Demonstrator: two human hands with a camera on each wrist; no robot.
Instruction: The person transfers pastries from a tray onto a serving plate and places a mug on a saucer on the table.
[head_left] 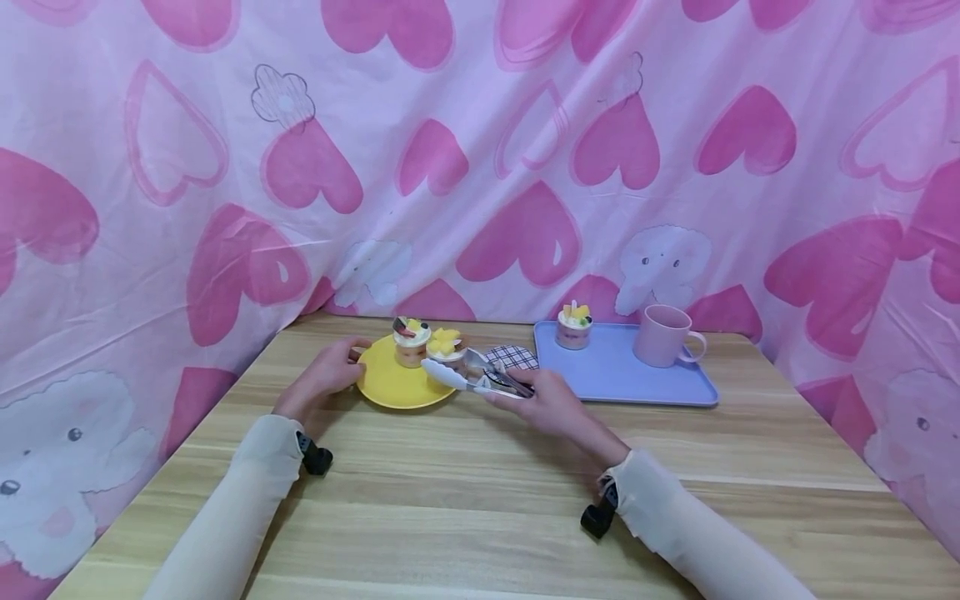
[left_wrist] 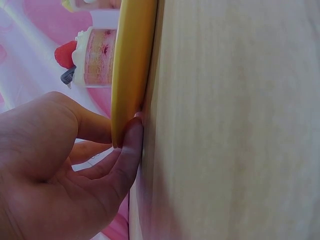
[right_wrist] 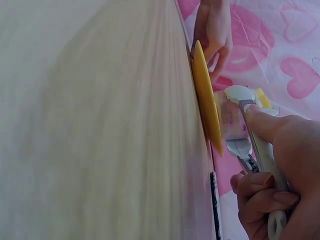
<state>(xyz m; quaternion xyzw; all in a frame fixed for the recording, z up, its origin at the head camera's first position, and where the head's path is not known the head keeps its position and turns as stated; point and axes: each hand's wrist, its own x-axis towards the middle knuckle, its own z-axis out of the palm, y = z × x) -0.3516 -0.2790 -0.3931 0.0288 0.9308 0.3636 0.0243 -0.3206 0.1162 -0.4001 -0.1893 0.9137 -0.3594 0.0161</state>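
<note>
On the left side of the table my left hand (head_left: 330, 371) pinches the rim of a yellow plate (head_left: 397, 396), thumb above and fingers below. Two clear dessert cups are at the plate: one with strawberry and cream (head_left: 411, 346), the other topped with yellow fruit (head_left: 446, 342). My right hand (head_left: 546, 408) grips white-tipped tongs (right_wrist: 261, 150) by their handles. In the right wrist view the tong tips lie on either side of the yellow-fruit cup (right_wrist: 232, 120). Whether its base touches the plate I cannot tell.
Behind the tongs lies a checked round mat (head_left: 513, 357). At the back right a blue tray (head_left: 637, 390) bears another dessert cup (head_left: 573, 330) and a pink mug (head_left: 662, 337). A pink heart-patterned curtain (head_left: 480, 150) hangs behind the wooden table (head_left: 450, 517).
</note>
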